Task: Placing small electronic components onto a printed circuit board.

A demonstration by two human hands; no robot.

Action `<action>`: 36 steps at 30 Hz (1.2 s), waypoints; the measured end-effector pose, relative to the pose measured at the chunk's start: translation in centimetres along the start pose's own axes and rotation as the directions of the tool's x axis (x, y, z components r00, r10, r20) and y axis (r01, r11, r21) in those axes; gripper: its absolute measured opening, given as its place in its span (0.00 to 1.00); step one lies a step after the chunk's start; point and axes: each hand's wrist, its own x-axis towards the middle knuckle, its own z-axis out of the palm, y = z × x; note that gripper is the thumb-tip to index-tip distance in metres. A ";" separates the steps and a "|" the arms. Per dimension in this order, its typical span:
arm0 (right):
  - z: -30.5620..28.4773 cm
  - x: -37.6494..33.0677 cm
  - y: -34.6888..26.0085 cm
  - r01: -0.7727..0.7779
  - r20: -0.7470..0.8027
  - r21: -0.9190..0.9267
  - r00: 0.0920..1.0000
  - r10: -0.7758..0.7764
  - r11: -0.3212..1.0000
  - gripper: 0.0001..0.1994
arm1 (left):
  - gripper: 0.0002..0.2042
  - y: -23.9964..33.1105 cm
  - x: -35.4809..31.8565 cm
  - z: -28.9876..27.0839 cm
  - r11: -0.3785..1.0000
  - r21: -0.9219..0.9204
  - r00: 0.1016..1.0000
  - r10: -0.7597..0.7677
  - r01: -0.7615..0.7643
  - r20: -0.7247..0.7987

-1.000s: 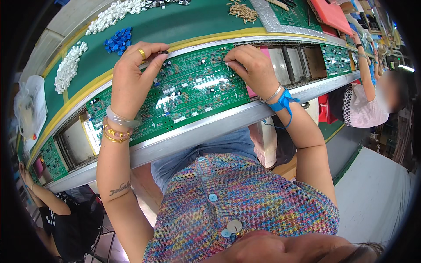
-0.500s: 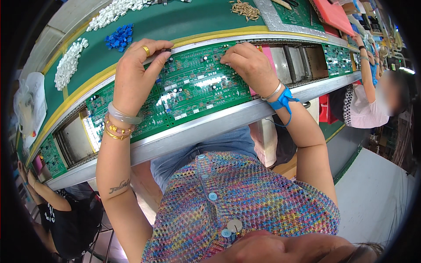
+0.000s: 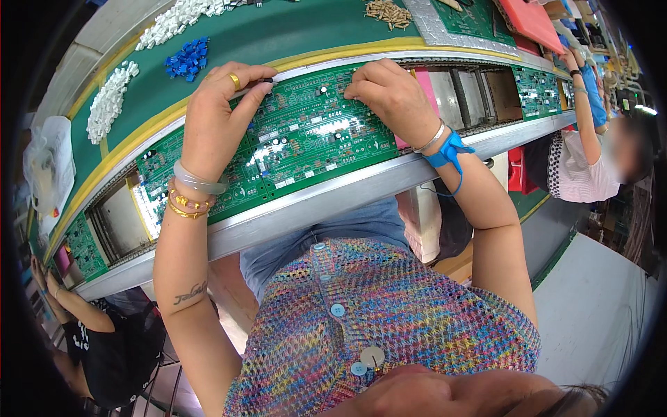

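A large green circuit board [image 3: 306, 156] lies in the rail track in front of me, crowded with small parts, among them black round capacitors and white connectors. Over its upper left part is my left hand [image 3: 222, 111], thumb and forefinger closing on a small dark component [image 3: 268, 81] at the board's far edge. My right hand [image 3: 392, 97] bends over the far right part of the board, fingertips pinched together close to its surface. Whatever sits between those right fingertips is hidden.
Beyond the track, a green bench holds piles of white connectors [image 3: 112, 101], blue components [image 3: 187, 59] and tan components [image 3: 388, 14]. A metal rail [image 3: 292, 201] runs along the near side. Other boards [image 3: 535, 90] sit further along. One person works at each side.
My right hand has shifted slightly left and away from me over the board, fingers still pinched. My left hand keeps nearly the same place and pinch.
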 end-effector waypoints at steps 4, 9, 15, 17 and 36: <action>-1.8 0.3 0.9 -0.301 -0.167 0.126 0.933 0.320 0.945 0.05 | 0.07 0.1 0.0 -0.1 0.997 0.074 1.000 0.018 -0.018 0.003; -2.6 1.7 6.2 -0.449 -0.270 -0.146 0.875 0.402 0.881 0.05 | 0.06 1.0 -0.2 0.2 0.978 -0.043 0.976 -0.202 0.206 0.082; -1.6 3.3 5.2 -0.484 -0.200 -0.203 0.872 0.448 0.851 0.05 | 0.05 2.5 1.5 2.2 0.980 0.174 0.985 0.067 -0.095 0.162; -1.7 2.9 5.3 -0.414 -0.208 -0.173 0.902 0.378 0.894 0.05 | 0.04 3.1 2.2 3.6 0.962 0.228 0.980 0.112 -0.149 0.166; -2.0 2.5 5.6 -0.407 -0.248 0.064 0.878 0.410 0.911 0.06 | 0.04 4.6 3.6 6.2 0.881 0.398 0.947 0.148 -0.257 0.284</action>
